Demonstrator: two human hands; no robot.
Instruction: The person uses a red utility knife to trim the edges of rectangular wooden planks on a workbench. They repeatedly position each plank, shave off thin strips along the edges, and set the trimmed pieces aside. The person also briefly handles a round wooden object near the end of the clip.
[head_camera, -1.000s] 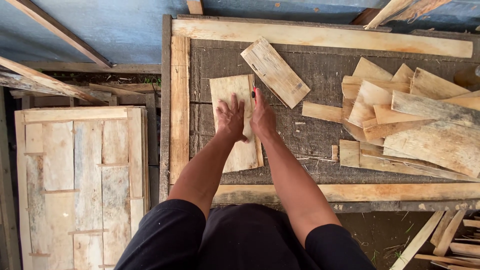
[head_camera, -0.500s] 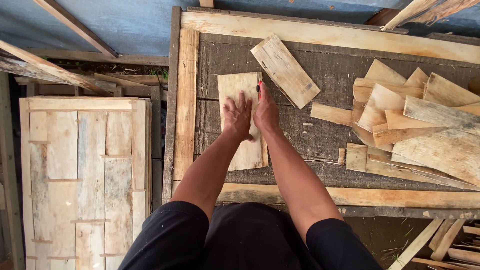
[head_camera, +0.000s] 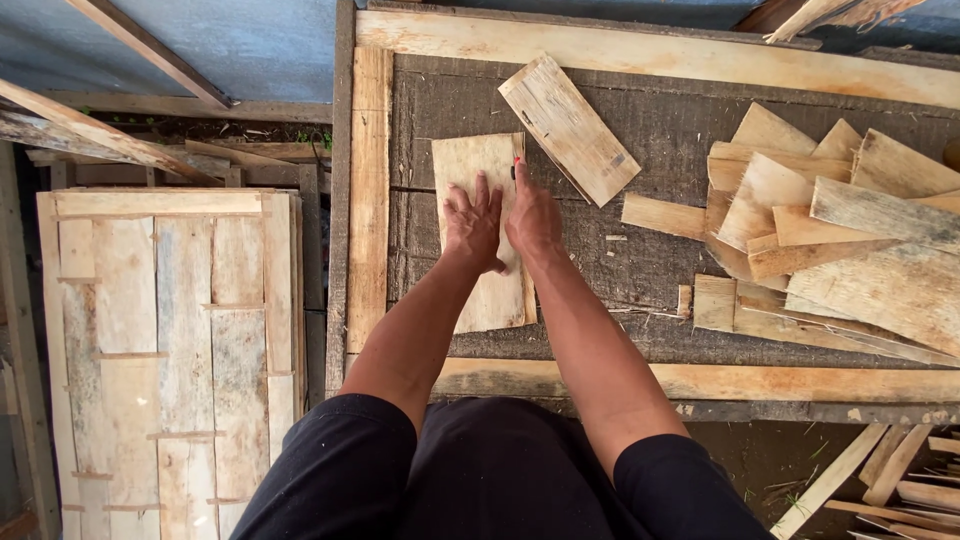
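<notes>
A pale, flat wooden board (head_camera: 470, 165) lies lengthwise on the dark workbench (head_camera: 660, 260). My left hand (head_camera: 472, 222) rests palm down on it with fingers spread. My right hand (head_camera: 533, 212) presses on the board's right edge, and a small red-tipped object, perhaps a pencil, pokes out at its fingertips; I cannot tell how it is held. A second, similar board (head_camera: 570, 128) lies at an angle just beyond and to the right of my hands.
A heap of several rough wood offcuts (head_camera: 840, 240) covers the bench's right side. Light timber strips (head_camera: 650, 50) frame the bench at the far, left and near edges. A panel of nailed planks (head_camera: 170, 340) stands at the left. More scraps (head_camera: 900, 480) lie on the ground at the right.
Both hands have stayed pressed on the same board. The view has shifted slightly, so the bench sits a little further right and lower in frame.
</notes>
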